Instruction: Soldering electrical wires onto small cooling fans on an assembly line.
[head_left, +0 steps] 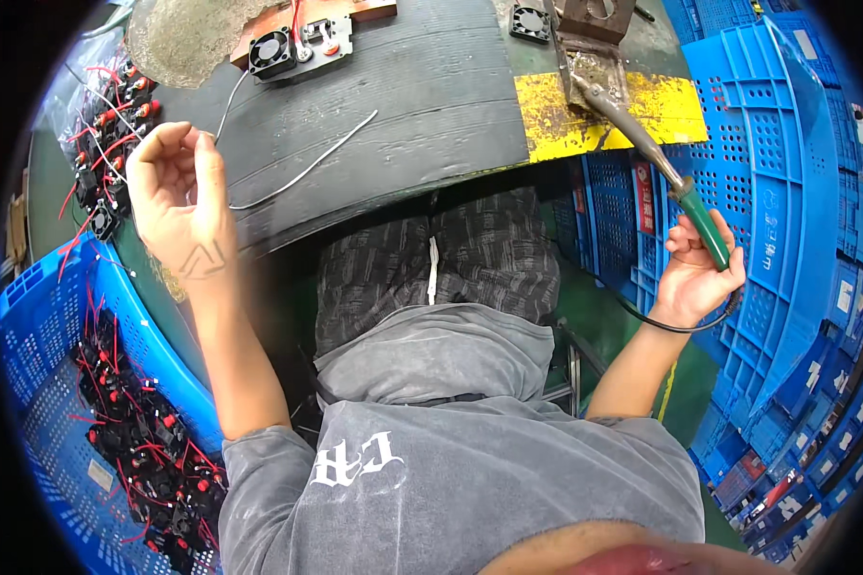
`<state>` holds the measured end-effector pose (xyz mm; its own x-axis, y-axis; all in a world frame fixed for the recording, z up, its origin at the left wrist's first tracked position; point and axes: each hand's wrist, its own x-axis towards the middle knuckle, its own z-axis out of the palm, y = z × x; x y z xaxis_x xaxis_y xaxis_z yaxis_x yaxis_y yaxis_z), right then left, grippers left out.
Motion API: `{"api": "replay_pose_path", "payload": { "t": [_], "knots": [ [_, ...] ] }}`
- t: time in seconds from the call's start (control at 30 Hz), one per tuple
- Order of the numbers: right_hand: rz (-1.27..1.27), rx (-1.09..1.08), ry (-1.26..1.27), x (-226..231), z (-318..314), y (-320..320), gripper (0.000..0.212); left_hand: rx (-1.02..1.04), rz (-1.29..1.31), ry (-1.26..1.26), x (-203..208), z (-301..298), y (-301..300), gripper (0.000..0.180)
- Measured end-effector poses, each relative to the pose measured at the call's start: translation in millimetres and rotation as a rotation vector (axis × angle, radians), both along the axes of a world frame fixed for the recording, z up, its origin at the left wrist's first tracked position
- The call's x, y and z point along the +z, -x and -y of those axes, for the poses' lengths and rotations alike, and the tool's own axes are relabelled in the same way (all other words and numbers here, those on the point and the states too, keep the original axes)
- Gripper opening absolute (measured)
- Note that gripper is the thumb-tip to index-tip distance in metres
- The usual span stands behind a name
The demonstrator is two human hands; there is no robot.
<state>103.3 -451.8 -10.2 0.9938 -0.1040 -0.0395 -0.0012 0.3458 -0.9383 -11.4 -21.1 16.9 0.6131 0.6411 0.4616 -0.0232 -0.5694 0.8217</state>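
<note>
My right hand (695, 273) is closed around the green handle of a soldering iron (705, 225). The iron's metal end points up and left into a metal stand (599, 81) at the bench's right side. Over the bench's left part, my left hand (182, 182) has its fingers curled in a pinch on thin silver solder wire (307, 171). One length of wire trails right across the dark mat, and another runs up toward a small black fan (270, 50). That fan sits beside a small plate with red wires (328, 40), against a reddish-brown block.
Fans with red wires are heaped at the bench's left edge (105, 144). Below stands a blue crate (43, 383) full of similar parts. Another small fan (529, 24) lies near the stand. Blue crates (777, 182) are stacked at right. A black cable (633, 311) hangs by my right wrist.
</note>
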Motion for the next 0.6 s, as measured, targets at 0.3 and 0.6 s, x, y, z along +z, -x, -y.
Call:
{"api": "replay_pose_path", "payload": {
  "t": [0.3, 0.6],
  "knots": [
    [0.033, 0.018, 0.085, 5.7, 8.7, -3.2, 0.057, 0.022, 0.007, 0.0, -5.4, 3.0, 7.3, 0.021],
    [0.203, 0.156, 0.261, 19.7, 21.0, -9.5, 0.055, -0.007, -0.103, 0.037, -1.2, 11.2, 8.0, 0.024]
  ]
}}
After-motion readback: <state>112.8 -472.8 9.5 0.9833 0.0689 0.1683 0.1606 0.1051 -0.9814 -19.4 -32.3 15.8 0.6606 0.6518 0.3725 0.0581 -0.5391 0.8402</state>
